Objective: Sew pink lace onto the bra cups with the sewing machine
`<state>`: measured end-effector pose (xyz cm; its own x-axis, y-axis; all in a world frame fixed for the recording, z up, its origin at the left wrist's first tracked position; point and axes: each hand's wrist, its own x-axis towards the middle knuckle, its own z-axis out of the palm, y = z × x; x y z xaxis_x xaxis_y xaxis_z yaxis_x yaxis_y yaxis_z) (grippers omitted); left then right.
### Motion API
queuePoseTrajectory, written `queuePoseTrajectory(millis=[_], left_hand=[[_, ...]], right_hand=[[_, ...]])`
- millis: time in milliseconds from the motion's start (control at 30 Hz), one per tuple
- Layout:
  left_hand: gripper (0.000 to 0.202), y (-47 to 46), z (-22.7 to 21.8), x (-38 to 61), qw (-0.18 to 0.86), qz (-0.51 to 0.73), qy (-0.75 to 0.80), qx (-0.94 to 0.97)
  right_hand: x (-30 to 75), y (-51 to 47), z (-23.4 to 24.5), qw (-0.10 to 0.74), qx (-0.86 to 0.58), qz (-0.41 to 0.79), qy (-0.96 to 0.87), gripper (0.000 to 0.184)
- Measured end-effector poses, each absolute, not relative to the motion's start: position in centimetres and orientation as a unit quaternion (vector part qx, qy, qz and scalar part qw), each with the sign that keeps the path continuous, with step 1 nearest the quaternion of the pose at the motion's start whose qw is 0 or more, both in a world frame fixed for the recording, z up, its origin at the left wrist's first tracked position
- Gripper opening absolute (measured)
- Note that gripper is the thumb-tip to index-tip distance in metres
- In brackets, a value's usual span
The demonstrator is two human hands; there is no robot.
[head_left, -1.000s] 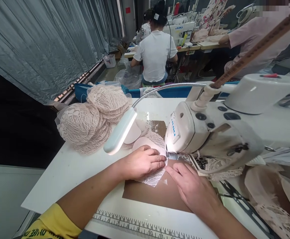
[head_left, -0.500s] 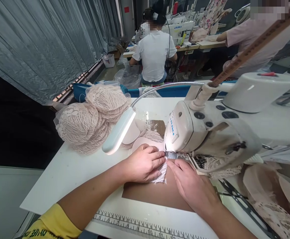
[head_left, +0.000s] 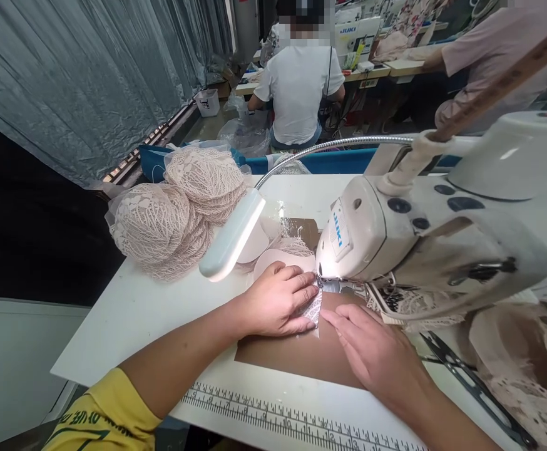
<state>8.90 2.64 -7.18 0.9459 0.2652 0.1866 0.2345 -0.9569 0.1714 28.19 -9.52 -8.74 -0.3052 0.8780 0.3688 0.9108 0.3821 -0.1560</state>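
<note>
Under the needle area of a white sewing machine [head_left: 348, 235] lies a pale lace-covered piece [head_left: 315, 309], joined to or lying on a smooth pink cup-shaped part [head_left: 273, 255]. My left hand [head_left: 280, 300] rests flat on the piece, fingers stretched toward the presser foot and thumb apart. The fingers of my right hand [head_left: 379, 344] lie extended on a brown sheet [head_left: 287, 357], their tips at the lace piece's right edge. Neither hand wraps round anything. My left hand covers much of the piece.
Stacked lace cups [head_left: 154, 219] stand at the table's left rear. A lamp [head_left: 233, 235] on a bendy arm hangs over the table. Black scissors [head_left: 477, 388] and beige fabric pieces [head_left: 512, 351] lie right. A printed ruler [head_left: 278, 413] runs along the front edge. Co-workers sit ahead.
The camera view has shifted, so the whole scene sits differently in the picture. My right fingertips have drawn slightly back from the needle area; my left hand still lies on the lace piece.
</note>
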Motion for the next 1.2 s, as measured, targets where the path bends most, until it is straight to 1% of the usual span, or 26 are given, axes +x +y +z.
queuePoseTrajectory(millis=[100, 200, 367, 533, 667, 800, 900, 1067, 1200], left_hand=[[0.056, 2.6, -7.2, 8.8, 0.083, 0.11, 0.127, 0.982], [0.053, 2.6, -7.0, 8.5, 0.1, 0.119, 0.119, 0.981], [0.041, 2.8, -6.8, 7.9, 0.13, 0.137, 0.097, 0.977], [0.03, 2.7, -7.0, 7.7, 0.117, 0.13, 0.086, 0.981], [0.028, 2.2, -7.4, 8.0, 0.099, 0.12, 0.098, 0.983], [0.029, 1.9, -7.6, 8.3, 0.106, 0.104, 0.128, 0.981], [0.029, 2.0, -7.4, 8.4, 0.127, 0.09, 0.134, 0.979], [0.021, 2.0, -6.9, 8.3, 0.168, 0.088, 0.136, 0.972], [0.02, 2.1, -7.0, 8.3, 0.216, 0.105, 0.15, 0.959]], right_hand=[[28.0, -9.6, -8.6, 0.196, -0.548, -0.022, -0.813, 0.038], [27.9, -9.8, -9.0, 0.212, -0.538, -0.015, -0.816, 0.038], [28.1, -10.2, -9.8, 0.212, -0.537, 0.017, -0.816, 0.037], [28.0, -10.3, -9.5, 0.223, -0.525, 0.038, -0.821, 0.037], [27.4, -10.1, -8.5, 0.225, -0.5, 0.033, -0.836, 0.037], [26.9, -10.0, -8.0, 0.224, -0.499, 0.04, -0.836, 0.036], [27.0, -10.1, -8.1, 0.236, -0.492, 0.04, -0.837, 0.033], [27.1, -10.4, -8.4, 0.267, -0.478, 0.018, -0.837, 0.027], [26.8, -10.3, -8.4, 0.21, -0.492, 0.014, -0.845, 0.026]])
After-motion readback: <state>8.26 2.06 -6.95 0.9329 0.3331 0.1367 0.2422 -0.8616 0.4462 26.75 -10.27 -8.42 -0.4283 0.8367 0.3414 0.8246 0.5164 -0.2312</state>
